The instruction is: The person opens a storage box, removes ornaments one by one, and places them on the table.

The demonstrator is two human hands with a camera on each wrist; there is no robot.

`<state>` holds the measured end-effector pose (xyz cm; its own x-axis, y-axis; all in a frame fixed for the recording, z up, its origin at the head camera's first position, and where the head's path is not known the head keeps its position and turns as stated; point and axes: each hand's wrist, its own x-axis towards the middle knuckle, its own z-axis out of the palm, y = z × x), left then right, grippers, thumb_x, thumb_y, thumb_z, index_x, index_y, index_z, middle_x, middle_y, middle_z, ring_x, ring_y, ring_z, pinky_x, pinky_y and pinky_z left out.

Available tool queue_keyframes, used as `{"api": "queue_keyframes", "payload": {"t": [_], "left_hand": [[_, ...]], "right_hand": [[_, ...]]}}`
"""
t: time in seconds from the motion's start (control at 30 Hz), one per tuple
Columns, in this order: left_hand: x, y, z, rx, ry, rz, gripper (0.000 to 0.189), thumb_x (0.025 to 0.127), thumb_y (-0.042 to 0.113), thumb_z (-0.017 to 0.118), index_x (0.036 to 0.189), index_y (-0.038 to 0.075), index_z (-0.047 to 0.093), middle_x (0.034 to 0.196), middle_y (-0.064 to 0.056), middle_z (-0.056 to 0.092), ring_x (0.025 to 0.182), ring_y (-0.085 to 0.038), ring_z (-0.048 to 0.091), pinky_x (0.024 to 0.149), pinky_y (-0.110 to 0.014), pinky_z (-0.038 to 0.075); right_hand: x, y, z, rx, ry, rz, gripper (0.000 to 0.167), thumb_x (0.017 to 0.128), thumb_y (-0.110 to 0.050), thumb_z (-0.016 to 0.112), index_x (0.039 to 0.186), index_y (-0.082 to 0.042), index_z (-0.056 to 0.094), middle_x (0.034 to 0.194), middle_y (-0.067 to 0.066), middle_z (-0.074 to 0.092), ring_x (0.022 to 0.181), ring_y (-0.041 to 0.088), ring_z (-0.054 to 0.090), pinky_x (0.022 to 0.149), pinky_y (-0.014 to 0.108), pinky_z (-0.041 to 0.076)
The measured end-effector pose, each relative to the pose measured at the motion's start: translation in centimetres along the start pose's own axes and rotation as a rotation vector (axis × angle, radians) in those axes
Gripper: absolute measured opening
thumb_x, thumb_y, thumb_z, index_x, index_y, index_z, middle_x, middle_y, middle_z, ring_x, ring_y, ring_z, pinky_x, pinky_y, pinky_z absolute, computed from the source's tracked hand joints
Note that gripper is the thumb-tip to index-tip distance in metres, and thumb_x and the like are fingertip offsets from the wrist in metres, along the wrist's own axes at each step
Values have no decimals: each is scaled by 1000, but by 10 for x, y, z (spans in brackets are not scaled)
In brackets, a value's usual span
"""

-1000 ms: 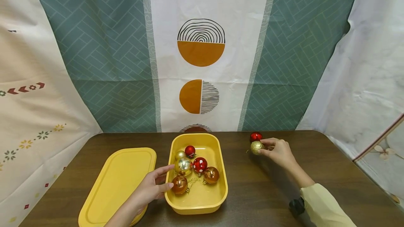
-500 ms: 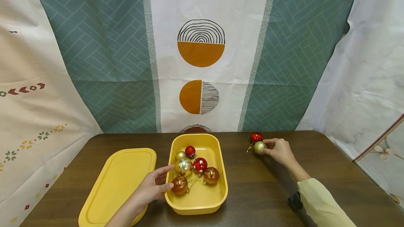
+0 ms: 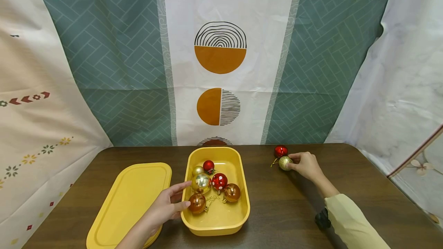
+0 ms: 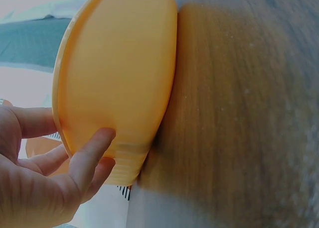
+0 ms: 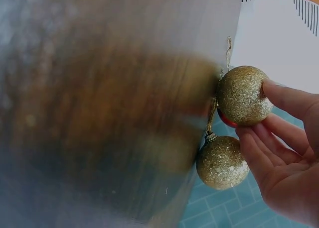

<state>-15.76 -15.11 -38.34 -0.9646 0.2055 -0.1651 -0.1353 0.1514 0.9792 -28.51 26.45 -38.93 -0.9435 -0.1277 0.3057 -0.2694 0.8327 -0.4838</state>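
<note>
My left hand point(image 3: 166, 203) grips the left rim of the yellow box point(image 3: 225, 218), some fingertips over the rim and others against the outer wall point(image 4: 114, 63). Christmas baubles lie inside: a shiny gold bauble point(image 3: 201, 183), a small gold one point(image 3: 198, 170), a plain red one point(image 3: 208, 165), a red dotted one point(image 3: 219, 181) and two copper ones point(image 3: 232, 192). At the back right, my right hand point(image 3: 308, 166) pinches a gold glitter bauble point(image 5: 244, 95) at the table surface. A second gold glitter bauble point(image 5: 222, 162) touches its fingers, hidden in the head view. A red bauble point(image 3: 281, 150) lies just behind.
A yellow lid point(image 3: 131, 199) lies flat left of the box, partly under the left forearm. The dark wooden table point(image 3: 270, 218) ends at a patterned curtain point(image 3: 221, 60) at the back. Fabric also hangs at both sides.
My right hand has shifted the gold glitter bauble slightly right and down onto the table beside the red one; its hanging loop now lies to the left. The left hand has stayed put.
</note>
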Motion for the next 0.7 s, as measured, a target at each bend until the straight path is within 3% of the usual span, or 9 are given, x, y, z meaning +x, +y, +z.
{"api": "queue_keyframes", "payload": {"t": [0.43,0.7], "left_hand": [[1,0,0,12,6,-7,56,84,3,61,135,-2,38,130,-35,39,110,-37,51,70,-44,54],[1,0,0,18,8,-9,55,85,2,60,135,-2,38,131,-35,38,110,-36,51,69,-44,54]], "right_hand": [[-5,-2,-5,43,12,-22,38,72,-10,75,101,11,64,98,26,64,84,35,64,69,40,53],[-15,-17,-13,104,5,-58,40,73,-11,75,103,11,63,102,27,63,87,38,63,71,41,53]]}}
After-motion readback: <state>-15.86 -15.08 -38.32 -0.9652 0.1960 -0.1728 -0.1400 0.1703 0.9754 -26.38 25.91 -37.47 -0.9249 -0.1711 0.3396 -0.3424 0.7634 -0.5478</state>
